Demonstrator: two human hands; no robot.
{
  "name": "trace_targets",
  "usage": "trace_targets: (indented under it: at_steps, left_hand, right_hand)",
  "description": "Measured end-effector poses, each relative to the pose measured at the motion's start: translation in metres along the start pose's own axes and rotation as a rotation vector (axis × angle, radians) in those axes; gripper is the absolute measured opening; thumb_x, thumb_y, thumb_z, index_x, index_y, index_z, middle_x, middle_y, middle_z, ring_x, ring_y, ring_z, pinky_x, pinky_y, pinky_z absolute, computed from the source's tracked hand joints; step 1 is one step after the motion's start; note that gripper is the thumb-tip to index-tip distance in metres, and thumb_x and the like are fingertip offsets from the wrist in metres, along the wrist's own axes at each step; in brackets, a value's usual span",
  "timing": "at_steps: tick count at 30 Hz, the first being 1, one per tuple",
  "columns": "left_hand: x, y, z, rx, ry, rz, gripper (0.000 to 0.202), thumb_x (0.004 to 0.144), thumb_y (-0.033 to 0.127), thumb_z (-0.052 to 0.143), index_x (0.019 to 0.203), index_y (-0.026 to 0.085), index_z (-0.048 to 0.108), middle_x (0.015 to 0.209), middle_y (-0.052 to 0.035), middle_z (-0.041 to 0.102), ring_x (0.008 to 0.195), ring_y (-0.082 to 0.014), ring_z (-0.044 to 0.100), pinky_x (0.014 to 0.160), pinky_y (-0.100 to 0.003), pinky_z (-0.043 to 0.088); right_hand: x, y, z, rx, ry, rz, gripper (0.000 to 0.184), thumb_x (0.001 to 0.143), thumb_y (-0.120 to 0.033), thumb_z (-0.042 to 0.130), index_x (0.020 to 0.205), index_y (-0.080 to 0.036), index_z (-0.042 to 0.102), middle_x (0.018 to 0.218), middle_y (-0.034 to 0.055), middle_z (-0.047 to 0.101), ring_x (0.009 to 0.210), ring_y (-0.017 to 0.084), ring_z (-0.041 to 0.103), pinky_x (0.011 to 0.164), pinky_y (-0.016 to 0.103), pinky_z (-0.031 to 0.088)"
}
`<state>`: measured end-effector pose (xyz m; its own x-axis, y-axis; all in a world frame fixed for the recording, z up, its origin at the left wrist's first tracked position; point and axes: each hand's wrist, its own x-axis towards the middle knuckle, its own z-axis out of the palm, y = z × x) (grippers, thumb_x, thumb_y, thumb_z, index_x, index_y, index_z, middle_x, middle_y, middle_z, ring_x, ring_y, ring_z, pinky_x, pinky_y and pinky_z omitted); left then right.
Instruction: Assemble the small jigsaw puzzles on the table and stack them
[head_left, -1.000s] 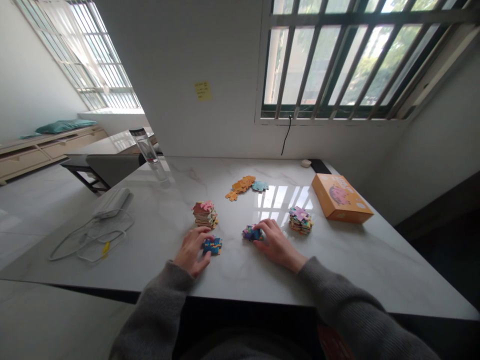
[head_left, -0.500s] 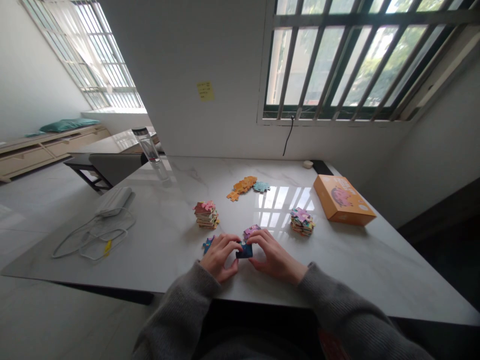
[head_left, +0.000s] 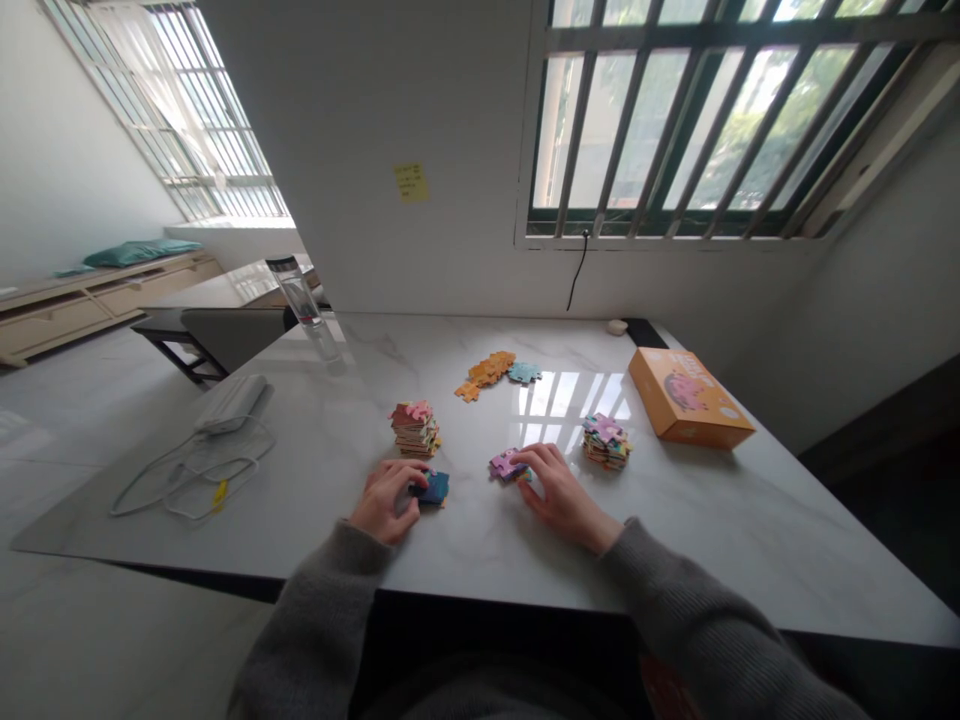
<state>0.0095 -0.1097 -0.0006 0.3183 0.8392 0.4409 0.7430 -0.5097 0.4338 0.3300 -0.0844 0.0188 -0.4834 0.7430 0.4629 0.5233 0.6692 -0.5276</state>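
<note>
My left hand (head_left: 390, 497) has thumb and fingers closed on a dark blue puzzle piece (head_left: 433, 487), low over the table left of the middle; a bit of another piece shows beneath it. My right hand (head_left: 559, 495) has its fingertips on a purple puzzle piece (head_left: 507, 464), which lies on top of at least one other piece. Just behind my left hand stands a tall stack of puzzle pieces (head_left: 415, 430) with a pink one on top. Beyond my right hand is a second stack of puzzle pieces (head_left: 606, 442), topped by a purple one.
Orange puzzle pieces (head_left: 491, 369) and a light blue piece (head_left: 524, 373) lie farther back. An orange box (head_left: 690, 398) sits at the right. At the left are a white device (head_left: 234, 403) with a coiled cable and a clear bottle (head_left: 295, 290). The table's front edge is close to me.
The dark blue piece, formerly between both hands, has moved left with my left hand, over the piece lying there. My right hand has let go of it and shifted to the purple piece.
</note>
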Motion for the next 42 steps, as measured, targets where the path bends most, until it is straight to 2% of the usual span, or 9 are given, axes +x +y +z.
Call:
trace_targets:
  at_steps: [3, 6, 9, 12, 18, 24, 30, 38, 42]
  left_hand:
    - [0.001, 0.004, 0.003, 0.052, -0.031, -0.026, 0.025, 0.069, 0.008, 0.051, 0.089, 0.021, 0.06, 0.114, -0.0073, 0.067, 0.109, -0.0276, 0.055, 0.098, -0.045, 0.043]
    - [0.001, 0.007, 0.002, 0.054, 0.009, -0.011, 0.025, 0.067, 0.008, 0.051, 0.088, 0.02, 0.058, 0.121, -0.0096, 0.061, 0.112, -0.0293, 0.054, 0.1, -0.049, 0.043]
    - [0.003, 0.013, 0.002, 0.019, 0.075, 0.033, 0.021, 0.071, 0.01, 0.052, 0.089, 0.02, 0.056, 0.123, -0.0108, 0.059, 0.115, -0.0297, 0.052, 0.102, -0.049, 0.044]
    - [0.012, 0.028, 0.008, -0.022, 0.027, 0.097, 0.016, 0.078, 0.014, 0.053, 0.092, 0.021, 0.056, 0.116, -0.0097, 0.061, 0.112, -0.0277, 0.053, 0.099, -0.045, 0.046]
    - [0.063, 0.06, 0.029, -0.028, -0.19, 0.241, 0.025, 0.078, 0.019, 0.061, 0.102, 0.023, 0.058, 0.113, -0.0069, 0.063, 0.106, -0.0269, 0.055, 0.098, -0.044, 0.048]
    - [0.111, 0.061, 0.06, -0.006, -0.265, 0.277, 0.021, 0.078, 0.022, 0.067, 0.097, 0.021, 0.061, 0.107, -0.0077, 0.064, 0.104, -0.0274, 0.055, 0.095, -0.044, 0.048]
    - [0.105, 0.053, 0.081, -0.083, -0.255, 0.272, 0.019, 0.076, 0.02, 0.068, 0.095, 0.022, 0.063, 0.109, -0.007, 0.063, 0.103, -0.0259, 0.056, 0.092, -0.041, 0.049]
    - [0.103, 0.052, 0.084, -0.077, -0.209, 0.254, 0.022, 0.075, 0.01, 0.061, 0.093, 0.022, 0.063, 0.109, -0.0058, 0.064, 0.104, -0.025, 0.055, 0.092, -0.04, 0.047]
    - [0.103, 0.05, 0.086, -0.08, -0.164, 0.215, 0.022, 0.073, 0.013, 0.065, 0.093, 0.021, 0.064, 0.109, -0.007, 0.063, 0.103, -0.0263, 0.055, 0.092, -0.042, 0.047]
  right_hand:
    - [0.0, 0.007, -0.002, -0.063, -0.011, 0.026, 0.039, 0.084, -0.002, 0.052, 0.115, -0.023, 0.058, 0.116, 0.0097, 0.062, 0.112, 0.027, 0.051, 0.099, 0.049, 0.048]
    - [0.001, 0.015, -0.004, -0.118, -0.051, 0.035, 0.044, 0.079, 0.001, 0.05, 0.115, -0.023, 0.058, 0.123, 0.0103, 0.061, 0.118, 0.028, 0.05, 0.101, 0.05, 0.046]
    - [0.005, 0.018, -0.006, -0.116, -0.116, 0.012, 0.044, 0.079, -0.003, 0.053, 0.118, -0.024, 0.058, 0.137, 0.0099, 0.057, 0.127, 0.029, 0.046, 0.104, 0.052, 0.041]
    - [0.01, 0.017, -0.005, -0.105, -0.174, -0.011, 0.036, 0.083, -0.009, 0.057, 0.115, -0.024, 0.059, 0.137, 0.0092, 0.058, 0.129, 0.028, 0.047, 0.104, 0.05, 0.038]
    - [0.012, 0.02, -0.005, -0.145, -0.155, 0.063, 0.015, 0.09, -0.018, 0.062, 0.105, -0.023, 0.06, 0.111, 0.0069, 0.066, 0.108, 0.025, 0.054, 0.093, 0.041, 0.041]
    - [0.009, 0.029, -0.007, -0.162, -0.13, 0.093, 0.014, 0.092, -0.022, 0.064, 0.105, -0.023, 0.06, 0.109, 0.0058, 0.065, 0.107, 0.025, 0.054, 0.09, 0.04, 0.042]
    - [0.007, 0.031, -0.007, -0.146, -0.126, 0.088, 0.017, 0.094, -0.024, 0.063, 0.11, -0.023, 0.059, 0.111, 0.0068, 0.066, 0.108, 0.025, 0.055, 0.09, 0.041, 0.043]
    - [0.006, 0.034, -0.006, -0.147, -0.124, 0.089, 0.029, 0.092, -0.022, 0.063, 0.12, -0.022, 0.055, 0.115, 0.0081, 0.066, 0.108, 0.026, 0.055, 0.092, 0.041, 0.043]
    - [0.005, 0.035, -0.005, -0.137, -0.116, 0.084, 0.032, 0.093, -0.023, 0.063, 0.124, -0.021, 0.053, 0.119, 0.0093, 0.066, 0.11, 0.026, 0.056, 0.092, 0.042, 0.043]
